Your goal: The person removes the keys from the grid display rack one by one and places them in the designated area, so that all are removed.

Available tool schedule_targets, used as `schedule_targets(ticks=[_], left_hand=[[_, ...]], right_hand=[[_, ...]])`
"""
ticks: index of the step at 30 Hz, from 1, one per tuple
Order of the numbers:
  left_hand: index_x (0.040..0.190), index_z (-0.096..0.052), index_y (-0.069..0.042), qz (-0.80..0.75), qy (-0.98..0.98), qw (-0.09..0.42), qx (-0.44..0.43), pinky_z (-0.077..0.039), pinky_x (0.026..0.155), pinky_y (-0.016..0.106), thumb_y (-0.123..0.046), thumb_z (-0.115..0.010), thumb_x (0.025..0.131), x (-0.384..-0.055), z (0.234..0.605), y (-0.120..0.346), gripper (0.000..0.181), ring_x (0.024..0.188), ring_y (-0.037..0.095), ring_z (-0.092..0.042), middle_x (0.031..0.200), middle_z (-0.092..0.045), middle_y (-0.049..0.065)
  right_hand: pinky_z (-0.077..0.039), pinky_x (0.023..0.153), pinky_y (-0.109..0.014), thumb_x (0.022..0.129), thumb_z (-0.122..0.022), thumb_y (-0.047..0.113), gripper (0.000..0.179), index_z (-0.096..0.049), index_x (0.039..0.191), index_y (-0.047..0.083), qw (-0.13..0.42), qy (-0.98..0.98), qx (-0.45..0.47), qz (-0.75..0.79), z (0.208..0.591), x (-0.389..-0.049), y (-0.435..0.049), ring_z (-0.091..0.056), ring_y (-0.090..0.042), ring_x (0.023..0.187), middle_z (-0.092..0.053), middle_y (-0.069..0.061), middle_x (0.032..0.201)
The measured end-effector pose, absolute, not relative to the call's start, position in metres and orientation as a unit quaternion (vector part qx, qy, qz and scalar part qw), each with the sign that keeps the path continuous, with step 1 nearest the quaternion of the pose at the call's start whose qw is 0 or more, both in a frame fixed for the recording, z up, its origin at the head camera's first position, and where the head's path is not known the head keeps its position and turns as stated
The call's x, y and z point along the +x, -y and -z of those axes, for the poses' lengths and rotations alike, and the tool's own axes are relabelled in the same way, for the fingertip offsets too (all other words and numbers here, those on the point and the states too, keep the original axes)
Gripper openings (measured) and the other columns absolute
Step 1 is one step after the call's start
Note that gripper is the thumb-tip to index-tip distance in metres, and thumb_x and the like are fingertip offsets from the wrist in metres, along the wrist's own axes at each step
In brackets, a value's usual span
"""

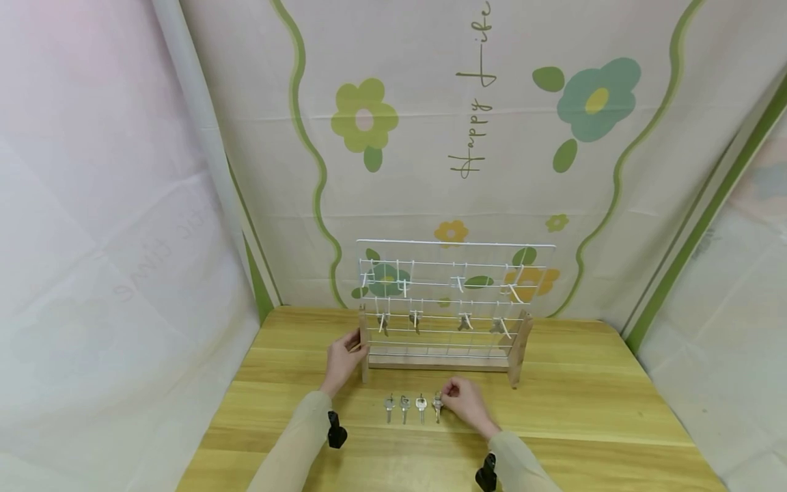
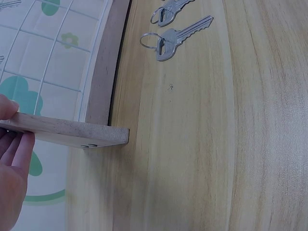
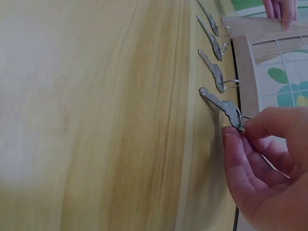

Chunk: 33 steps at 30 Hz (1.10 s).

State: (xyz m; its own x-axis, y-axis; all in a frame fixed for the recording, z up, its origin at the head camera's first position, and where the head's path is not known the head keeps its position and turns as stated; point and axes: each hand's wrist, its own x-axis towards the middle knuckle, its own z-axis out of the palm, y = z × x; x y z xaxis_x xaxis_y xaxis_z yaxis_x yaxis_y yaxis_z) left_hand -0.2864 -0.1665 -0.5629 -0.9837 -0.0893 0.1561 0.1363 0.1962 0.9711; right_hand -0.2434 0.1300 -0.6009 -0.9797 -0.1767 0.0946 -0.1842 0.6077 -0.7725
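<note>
My left hand [image 1: 341, 359] grips the left wooden upright [image 2: 72, 131] of a white wire rack [image 1: 455, 243], with the thumb on one face and fingers on the other. In front of the rack, my right hand [image 1: 467, 403] pinches the rightmost silver key [image 3: 222, 103] by its ring end between thumb and forefinger. That key's blade points toward the near side of the table. To its left several more silver keys [image 1: 421, 404] with small rings lie in a row, blades pointing the same way.
Two rows of white hooks [image 1: 458, 283] hang on the wire grid. Small keys [image 1: 465, 322] hang from the lower row. A wooden base bar [image 1: 439, 362] joins the uprights. The wooden table [image 1: 578, 417] is enclosed by printed cloth [image 1: 418, 184] at the back and sides.
</note>
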Motion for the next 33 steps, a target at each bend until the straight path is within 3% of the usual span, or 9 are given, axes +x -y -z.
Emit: schedule_targets(ticks=[13, 20, 28, 33], left_hand=[[0.136, -0.055, 0.008, 0.636, 0.766, 0.092, -0.014, -0.059, 0.096, 0.037, 0.002, -0.069, 0.089, -0.288, 0.565, 0.166, 0.05, 0.124, 0.042, -0.06, 0.135, -0.059, 0.029], [0.137, -0.051, 0.012, 0.627, 0.773, 0.098, -0.023, -0.058, 0.097, 0.044, 0.004, -0.066, 0.091, -0.289, 0.568, 0.166, 0.049, 0.125, 0.047, -0.057, 0.135, -0.055, 0.034], [0.137, -0.054, 0.007, 0.63, 0.771, 0.092, -0.012, -0.059, 0.097, 0.04, 0.004, -0.067, 0.09, -0.286, 0.566, 0.166, 0.049, 0.125, 0.043, -0.059, 0.135, -0.058, 0.03], [0.136, -0.053, 0.01, 0.634, 0.767, 0.093, -0.023, -0.059, 0.096, 0.039, 0.004, -0.067, 0.09, -0.277, 0.551, 0.165, 0.048, 0.124, 0.045, -0.059, 0.134, -0.058, 0.032]], right_hand=[[-0.045, 0.054, -0.013, 0.078, -0.07, -0.003, 0.009, -0.066, 0.077, 0.005, 0.023, 0.906, 0.136, -0.4, 0.602, -0.242, -0.129, -0.051, -0.001, 0.064, -0.066, 0.0, 0.073], [-0.043, 0.052, -0.013, 0.079, -0.071, -0.003, 0.011, -0.066, 0.077, 0.007, 0.028, 0.914, 0.151, -0.376, 0.603, -0.243, -0.129, -0.049, -0.001, 0.062, -0.065, 0.001, 0.072], [-0.044, 0.053, -0.013, 0.08, -0.071, -0.003, 0.009, -0.067, 0.079, 0.005, 0.022, 0.917, 0.158, -0.365, 0.604, -0.244, -0.129, -0.05, -0.001, 0.063, -0.066, 0.001, 0.073], [-0.044, 0.053, -0.013, 0.08, -0.071, -0.002, 0.008, -0.067, 0.081, 0.004, 0.013, 0.915, 0.157, -0.371, 0.605, -0.243, -0.129, -0.05, -0.002, 0.064, -0.066, 0.0, 0.074]])
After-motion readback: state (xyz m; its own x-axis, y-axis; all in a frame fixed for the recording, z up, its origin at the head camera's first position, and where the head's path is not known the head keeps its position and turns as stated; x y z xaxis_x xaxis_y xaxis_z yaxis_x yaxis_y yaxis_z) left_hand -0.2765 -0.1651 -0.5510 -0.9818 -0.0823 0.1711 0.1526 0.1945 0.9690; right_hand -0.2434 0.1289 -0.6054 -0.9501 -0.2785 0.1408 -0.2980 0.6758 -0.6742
